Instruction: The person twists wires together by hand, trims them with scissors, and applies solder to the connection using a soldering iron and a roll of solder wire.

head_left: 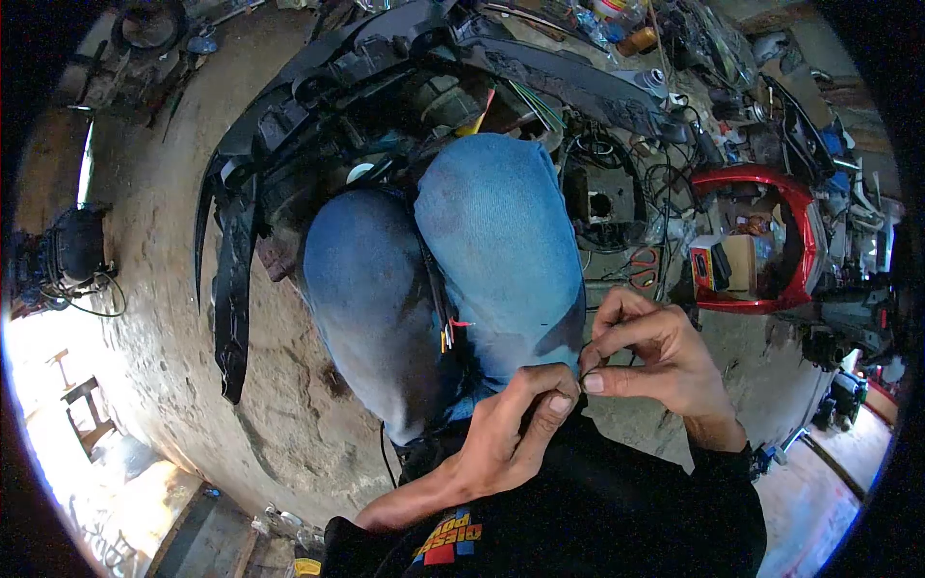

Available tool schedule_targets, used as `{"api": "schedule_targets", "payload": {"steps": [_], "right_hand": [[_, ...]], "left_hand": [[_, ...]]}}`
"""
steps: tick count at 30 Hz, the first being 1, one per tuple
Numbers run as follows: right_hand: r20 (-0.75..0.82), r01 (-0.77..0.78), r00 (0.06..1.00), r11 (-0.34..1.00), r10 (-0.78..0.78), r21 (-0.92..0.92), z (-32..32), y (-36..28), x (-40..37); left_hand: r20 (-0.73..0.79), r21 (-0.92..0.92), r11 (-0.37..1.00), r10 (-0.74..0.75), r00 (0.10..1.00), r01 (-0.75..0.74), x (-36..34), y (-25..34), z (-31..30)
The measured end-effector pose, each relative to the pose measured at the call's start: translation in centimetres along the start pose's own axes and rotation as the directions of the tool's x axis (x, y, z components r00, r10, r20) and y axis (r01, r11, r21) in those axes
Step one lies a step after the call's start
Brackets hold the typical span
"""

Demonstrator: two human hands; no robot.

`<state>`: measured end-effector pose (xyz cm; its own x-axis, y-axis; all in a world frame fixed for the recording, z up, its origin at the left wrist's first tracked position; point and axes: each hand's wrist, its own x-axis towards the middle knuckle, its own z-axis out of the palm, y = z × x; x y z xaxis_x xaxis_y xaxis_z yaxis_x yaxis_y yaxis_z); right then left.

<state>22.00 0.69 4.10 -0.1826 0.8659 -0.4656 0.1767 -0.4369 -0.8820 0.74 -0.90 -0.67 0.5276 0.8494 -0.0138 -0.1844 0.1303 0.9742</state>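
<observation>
Both hands meet low in the view, beside the right thigh of the blue jeans (496, 217). My left hand (520, 424) is closed, thumb and index finger pinched together. Close against it, my right hand (646, 356) pinches something thin and dark, perhaps a wire, too small to make out fully. What my left fingertips grip is hidden. Between the thighs lies a dark cable (438, 289) whose stripped end shows red, white and yellow wires (447, 335).
A large black plastic bumper part (279, 120) curves around the knees. To the right are a red frame (805, 241), orange-handled scissors (644, 267), a black speaker-like part (602, 183) and tangled cables. A dark machine (72, 250) stands far left on the worn floor (173, 289).
</observation>
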Motion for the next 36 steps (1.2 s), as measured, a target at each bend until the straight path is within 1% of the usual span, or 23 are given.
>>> {"api": "schedule_targets", "payload": {"steps": [2, 4, 5, 8, 9, 12, 13, 15, 16, 18, 21, 24, 25, 28, 32, 35, 36], "right_hand": [[-0.077, -0.031, 0.996, 0.998, 0.036, 0.061, 0.2, -0.4, 0.0], [-0.306, 0.028, 0.952, 0.999, -0.022, 0.016, -1.2, 0.2, 0.7], [-0.376, 0.064, 0.926, 0.995, -0.032, 0.073, -1.7, 0.7, 0.7], [-0.272, 0.100, 0.958, 0.995, -0.094, 0.009, -1.4, 0.0, 0.3], [-0.151, 0.145, 0.975, 0.982, -0.162, -0.117, -1.3, -0.5, 0.1], [0.051, 0.307, 0.951, 0.905, -0.306, -0.293, 0.5, -1.4, 0.1], [0.021, 0.250, 0.967, 0.932, -0.253, -0.263, 1.7, -2.1, 0.1], [0.046, 0.364, 0.928, 0.869, -0.371, -0.335, 2.4, -1.3, 0.5], [0.060, 0.417, 0.902, 0.830, -0.427, -0.370, 2.6, -0.8, 0.6], [0.046, 0.418, 0.903, 0.852, -0.426, -0.316, 2.5, -0.5, 0.8], [0.056, 0.396, 0.916, 0.877, -0.396, -0.273, 2.4, -0.7, 1.3], [0.055, 0.373, 0.927, 0.896, -0.371, -0.243, 2.3, -0.8, 1.7], [0.054, 0.375, 0.926, 0.896, -0.373, -0.239, 2.3, -0.9, 1.9], [0.058, 0.375, 0.926, 0.897, -0.372, -0.234, 2.1, -1.1, 2.1], [0.070, 0.400, 0.916, 0.885, -0.395, -0.241, 2.1, -1.4, 2.4], [0.073, 0.394, 0.918, 0.886, -0.389, -0.245, 2.0, -1.5, 2.5], [0.073, 0.389, 0.921, 0.888, -0.383, -0.244, 2.0, -1.5, 2.6]], "left_hand": [[-0.006, -0.035, 0.999, -0.002, 1.000, 0.001, -0.3, 0.1, -0.2], [-0.042, -0.107, 0.994, -0.006, 0.999, 0.002, -1.6, 0.1, -0.7], [-0.061, -0.143, 0.990, -0.010, 0.998, 0.001, -2.0, 0.0, -1.1], [-0.064, -0.162, 0.985, -0.073, 0.995, 0.062, -2.4, -0.2, -2.2], [-0.093, -0.121, 0.988, -0.107, 0.990, 0.096, -2.3, 0.0, -2.1], [-0.162, -0.080, 0.997, -0.034, 0.986, 0.021, -2.0, -0.5, -1.6], [-0.141, -0.030, 1.000, -0.008, 0.990, 0.004, -2.0, -0.5, -1.5], [-0.096, 0.069, 0.997, 0.045, 0.994, -0.039, -1.6, -0.3, -1.4], [-0.092, 0.062, 0.996, 0.067, 0.993, -0.061, -1.3, -0.2, -1.5], [-0.091, 0.046, 0.994, 0.107, 0.990, -0.103, -0.9, 0.0, -1.5], [-0.106, -0.050, 0.994, 0.093, 0.990, -0.099, -0.7, -0.1, -1.6], [-0.106, -0.088, 0.995, 0.030, 0.994, -0.039, -0.5, 0.6, -1.7], [-0.103, -0.189, 0.981, 0.026, 0.994, -0.046, -0.6, 0.2, -1.5], [-0.150, -0.208, 0.978, -0.021, 0.988, -0.011, -0.5, 0.6, -1.3], [-0.149, -0.171, 0.985, -0.045, 0.988, 0.019, 0.0, 0.9, -1.6], [-0.158, -0.211, 0.978, -0.025, 0.987, -0.009, 0.1, 0.5, -1.5], [-0.166, -0.222, 0.975, -0.058, 0.984, 0.020, 0.1, 0.6, -1.5]]}}
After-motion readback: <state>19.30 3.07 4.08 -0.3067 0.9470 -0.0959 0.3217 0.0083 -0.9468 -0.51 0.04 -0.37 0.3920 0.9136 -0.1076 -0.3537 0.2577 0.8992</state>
